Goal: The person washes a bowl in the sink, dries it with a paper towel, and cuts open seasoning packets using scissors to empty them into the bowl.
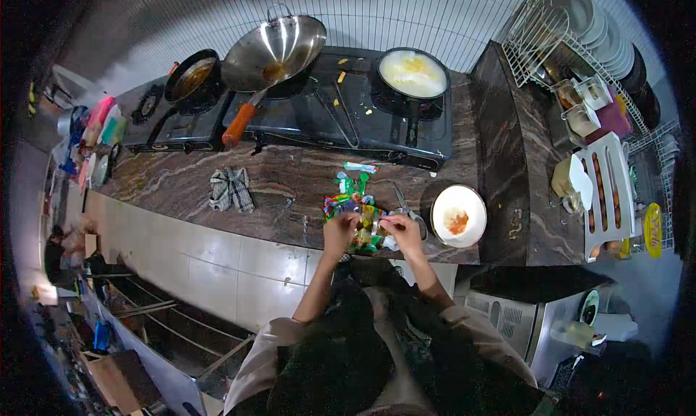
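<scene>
My left hand [341, 233] and my right hand [403, 230] are close together at the counter's front edge, fingers pinched. Between them is a small shiny packet [366, 226] in yellow and green, gripped at both sides; its print is too blurred to read. More colourful wrappers [351, 185] lie on the counter just beyond and under it. Right of my right hand stands a white bowl [467, 232] with a small heap of reddish-brown powder [456, 222] in it. What look like scissors [401, 196] lie between the packet and the bowl, partly covered by my right hand.
Behind is a black stove [290, 119] bearing a pan with a pale yellow mixture [413, 74], a large wok [250, 53], a dark pan [194, 81] and tongs [337, 115]. A checked cloth [230, 190] lies left; an egg rack [607, 191] and dish rack [540, 28] stand right.
</scene>
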